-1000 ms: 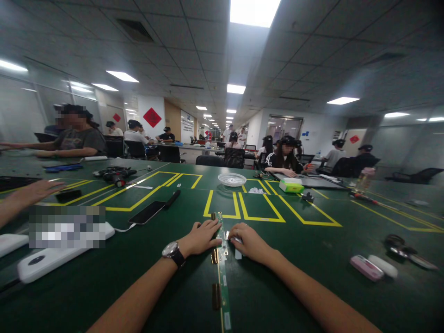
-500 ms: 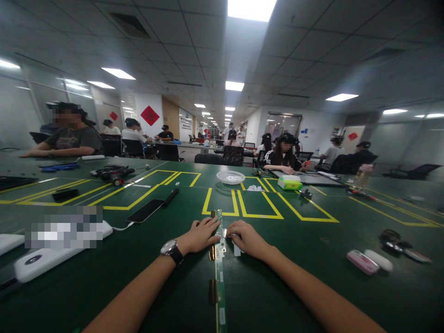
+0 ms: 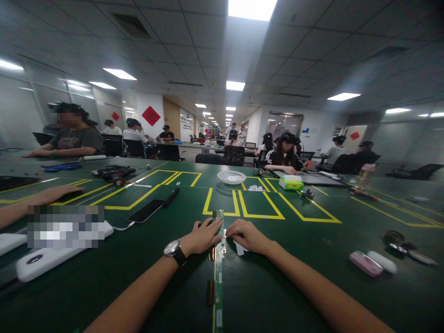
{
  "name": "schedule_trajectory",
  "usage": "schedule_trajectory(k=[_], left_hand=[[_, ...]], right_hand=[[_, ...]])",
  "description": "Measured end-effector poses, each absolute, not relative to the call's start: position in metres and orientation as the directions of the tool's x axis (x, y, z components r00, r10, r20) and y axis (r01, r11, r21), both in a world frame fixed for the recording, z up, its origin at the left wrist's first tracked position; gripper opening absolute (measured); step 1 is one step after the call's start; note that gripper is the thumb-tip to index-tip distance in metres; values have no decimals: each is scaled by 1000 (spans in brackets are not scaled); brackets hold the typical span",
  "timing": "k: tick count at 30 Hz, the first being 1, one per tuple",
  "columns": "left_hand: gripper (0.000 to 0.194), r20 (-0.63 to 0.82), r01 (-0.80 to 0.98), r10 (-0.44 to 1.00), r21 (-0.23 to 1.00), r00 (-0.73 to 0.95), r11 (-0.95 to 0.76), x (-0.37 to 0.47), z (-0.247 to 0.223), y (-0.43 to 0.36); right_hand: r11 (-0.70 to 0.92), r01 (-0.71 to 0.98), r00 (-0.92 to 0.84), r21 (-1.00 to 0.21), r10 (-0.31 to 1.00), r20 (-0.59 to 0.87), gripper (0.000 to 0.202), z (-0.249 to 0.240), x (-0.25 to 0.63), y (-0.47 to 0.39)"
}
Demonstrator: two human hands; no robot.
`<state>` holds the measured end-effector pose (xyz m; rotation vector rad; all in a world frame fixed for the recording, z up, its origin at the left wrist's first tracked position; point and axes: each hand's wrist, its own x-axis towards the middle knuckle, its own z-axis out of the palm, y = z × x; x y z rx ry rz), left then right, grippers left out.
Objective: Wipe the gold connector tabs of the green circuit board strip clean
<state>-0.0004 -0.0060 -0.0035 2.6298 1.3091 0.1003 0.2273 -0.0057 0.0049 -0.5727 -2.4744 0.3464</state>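
The green surface [image 3: 260, 300] fills the frame's lower half. A narrow circuit board [image 3: 218, 267] runs from just below centre to the bottom edge. Of the hands, the left hand [image 3: 204, 237] lies open across the board; the right hand [image 3: 251, 238] curls beside it, any grip unclear. A white slip [image 3: 240, 249] shows beneath.

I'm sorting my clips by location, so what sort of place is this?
Probably an office-style electronics workroom: a green table marked with yellow tape, a narrow circuit board on it, and black office chairs beyond.
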Motion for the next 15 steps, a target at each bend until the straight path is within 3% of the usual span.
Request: schedule_trajectory(k=[15], left_hand=[[56,-30,773,792,239,610,-587,-3,-2,-6]], right_hand=[[842,412,-711,-347,536,455,26,2,225,-9]])
